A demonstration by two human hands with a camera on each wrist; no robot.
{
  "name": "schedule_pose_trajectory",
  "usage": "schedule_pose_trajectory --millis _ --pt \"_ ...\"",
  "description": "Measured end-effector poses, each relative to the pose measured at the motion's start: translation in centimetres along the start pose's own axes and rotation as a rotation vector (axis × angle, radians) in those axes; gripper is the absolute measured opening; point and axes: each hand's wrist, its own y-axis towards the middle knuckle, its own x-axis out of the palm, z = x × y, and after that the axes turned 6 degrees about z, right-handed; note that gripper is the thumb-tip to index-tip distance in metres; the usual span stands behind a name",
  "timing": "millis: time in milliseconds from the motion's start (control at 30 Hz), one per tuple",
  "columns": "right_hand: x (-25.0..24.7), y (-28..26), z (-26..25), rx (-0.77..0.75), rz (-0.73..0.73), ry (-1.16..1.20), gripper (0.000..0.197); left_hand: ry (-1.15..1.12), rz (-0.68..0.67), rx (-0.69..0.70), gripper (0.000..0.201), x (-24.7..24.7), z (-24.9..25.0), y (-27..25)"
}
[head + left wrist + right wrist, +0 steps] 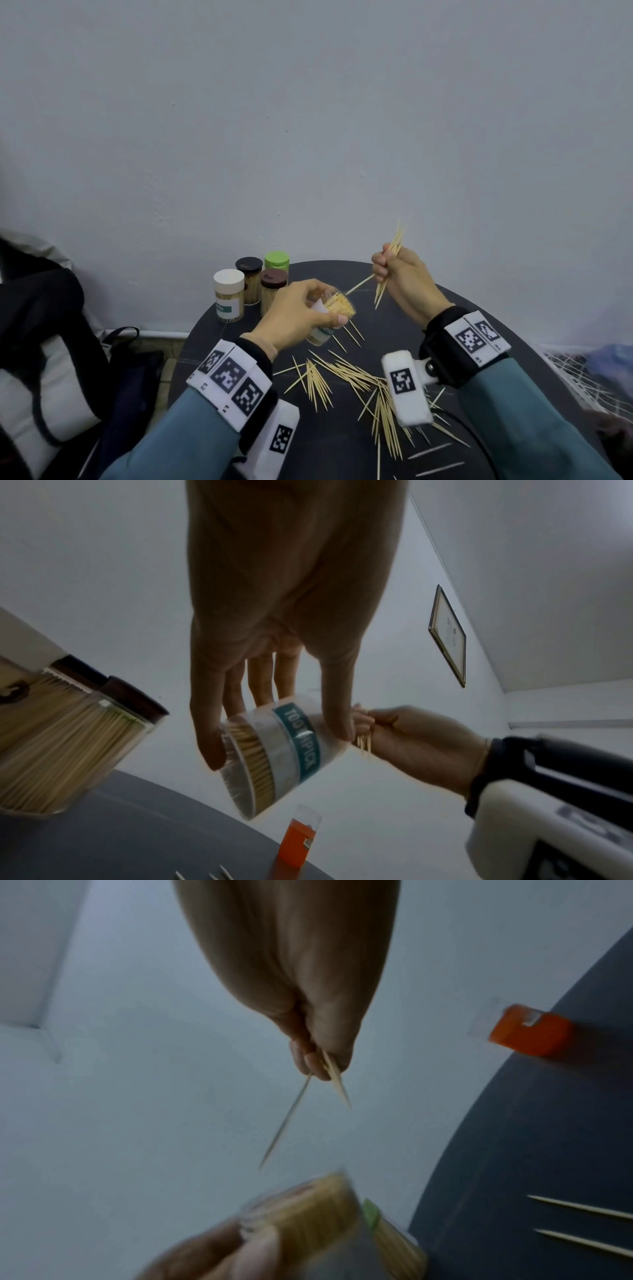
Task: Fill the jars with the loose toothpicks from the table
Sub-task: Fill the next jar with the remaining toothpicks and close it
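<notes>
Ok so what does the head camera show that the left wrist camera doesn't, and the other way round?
Only the head view shows the heap of loose wooden toothpicks on the dark round table, and the green-lidded jar.

Only the left wrist view shows the small orange box and the framed picture on the wall.

Both show the left hand gripping the tilted clear open jar, and the right hand holding a bundle of toothpicks.

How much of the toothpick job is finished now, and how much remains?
Done: four capped clear jars at the table's back look packed. In hand: the left hand holds a tilted open clear jar, nearly full; the right hand grips a bundle of wooden toothpicks beside its mouth. Left: many loose toothpicks on the dark round table.
</notes>
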Motion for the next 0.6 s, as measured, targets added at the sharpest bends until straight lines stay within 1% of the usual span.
schedule_pose_trajectory --millis 67,100,200,300,433,600 --pt "0.7 0.2 -0.6 -0.046 -0.025 -0.015 0.027 -0.008 -0.002 -0.006 0.052 0.2 -0.1 0.1" --pt "1.0 0.2 -0.7 -0.073 -0.037 -0.058 0.027 -0.012 -0.002 -0.009 0.051 0.3 -0.1 0.2" --pt "1.6 0.3 -0.6 -0.146 -0.073 -0.27 0.026 -0.03 0.01 -0.01 0.049 0.4 -0.1 0.3" --pt "2.1 0.1 0.1 -0.145 -0.144 -0.379 0.025 -0.046 0.021 -0.004 0.049 0.4 -0.2 0.5" --pt "2.8 -0.2 1.0 -0.108 -0.201 -0.325 0.022 -0.055 0.016 -0.005 0.047 0.5 -0.2 0.7" --pt "3.1 0.3 1.0 -0.081 -0.177 -0.124 0.024 -0.081 0.025 -0.018 0.047 0.5 -0.1 0.7"
